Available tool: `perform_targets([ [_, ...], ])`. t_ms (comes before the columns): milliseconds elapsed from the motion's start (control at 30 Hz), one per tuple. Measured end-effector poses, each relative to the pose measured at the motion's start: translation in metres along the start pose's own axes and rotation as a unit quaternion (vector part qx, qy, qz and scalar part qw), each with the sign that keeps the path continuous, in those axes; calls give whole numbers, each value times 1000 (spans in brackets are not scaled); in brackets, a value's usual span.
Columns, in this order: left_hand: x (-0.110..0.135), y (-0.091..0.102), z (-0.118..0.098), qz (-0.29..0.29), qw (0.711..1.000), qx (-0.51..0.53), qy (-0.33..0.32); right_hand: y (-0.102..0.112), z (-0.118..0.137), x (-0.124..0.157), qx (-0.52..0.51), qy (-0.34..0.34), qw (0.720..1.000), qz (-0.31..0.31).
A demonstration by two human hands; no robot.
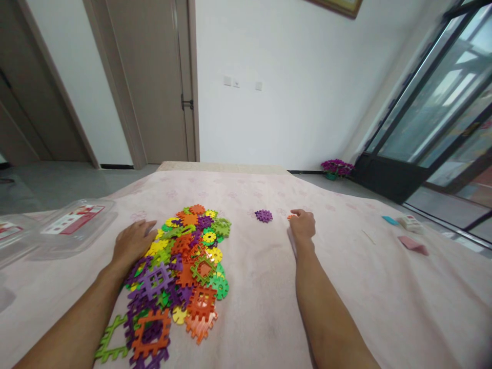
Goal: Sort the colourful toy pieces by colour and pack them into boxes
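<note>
A heap of plastic interlocking pieces (186,274) in orange, purple, yellow and green lies left of centre on the cloth. My left hand (134,241) rests along the heap's left edge, fingers stretched out and touching the cloth or the outer pieces. To the right, my right hand (303,224) is closed, with a small orange interlocking piece (291,217) showing at its fingertips; most of that piece is hidden. Between the heap and my right hand sits a purple toothed piece (263,216), apart from both. Square frames and round notched discs are mixed in the heap.
Clear plastic boxes (77,225) with red labels stand at the left. At the right lie a blue item (390,220), a whitish box-like object (410,224) and a pink folded piece (413,245). A pale pink patterned cloth (261,307) covers the table.
</note>
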State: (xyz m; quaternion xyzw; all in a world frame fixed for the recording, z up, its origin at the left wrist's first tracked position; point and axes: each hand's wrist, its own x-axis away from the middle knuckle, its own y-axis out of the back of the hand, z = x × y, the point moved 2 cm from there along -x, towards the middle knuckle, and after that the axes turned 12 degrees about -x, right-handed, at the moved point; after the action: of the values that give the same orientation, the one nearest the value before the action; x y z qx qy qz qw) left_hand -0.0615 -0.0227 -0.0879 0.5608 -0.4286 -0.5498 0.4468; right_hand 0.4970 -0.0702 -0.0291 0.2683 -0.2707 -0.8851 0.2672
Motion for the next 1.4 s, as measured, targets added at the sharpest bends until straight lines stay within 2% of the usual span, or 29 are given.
perform_targets([
  [67,0,0,0,-3,1000,0,-2,-14,28,13,-80,89,992,31],
  [100,1,0,0,-3,1000,1,-5,-24,43,24,-126,137,979,89],
  [167,1,-1,0,-5,1000,4,-9,-47,70,51,-188,225,929,227],
  [200,1,-1,1,-5,1000,7,-10,-56,82,66,-205,270,902,267],
  [267,2,-1,2,-5,1000,14,-9,-68,97,93,-207,343,862,311],
  [367,2,0,2,-2,1000,19,-7,-77,104,121,-153,374,849,340],
  [500,2,0,2,1,1000,21,-3,-75,103,131,-112,345,864,348],
  [767,1,0,1,-6,1000,23,-4,-67,83,132,-178,314,876,319],
  [933,1,-2,2,-2,1000,23,0,-55,63,119,-206,199,935,210],
  [1167,-1,-2,2,0,1000,24,-9,-11,31,70,-86,73,989,100],
  [1267,-2,-3,3,-2,1000,25,-14,3,17,60,-29,18,995,98],
  [1400,-2,-5,4,-3,1000,26,-16,8,4,59,17,-22,992,122],
])
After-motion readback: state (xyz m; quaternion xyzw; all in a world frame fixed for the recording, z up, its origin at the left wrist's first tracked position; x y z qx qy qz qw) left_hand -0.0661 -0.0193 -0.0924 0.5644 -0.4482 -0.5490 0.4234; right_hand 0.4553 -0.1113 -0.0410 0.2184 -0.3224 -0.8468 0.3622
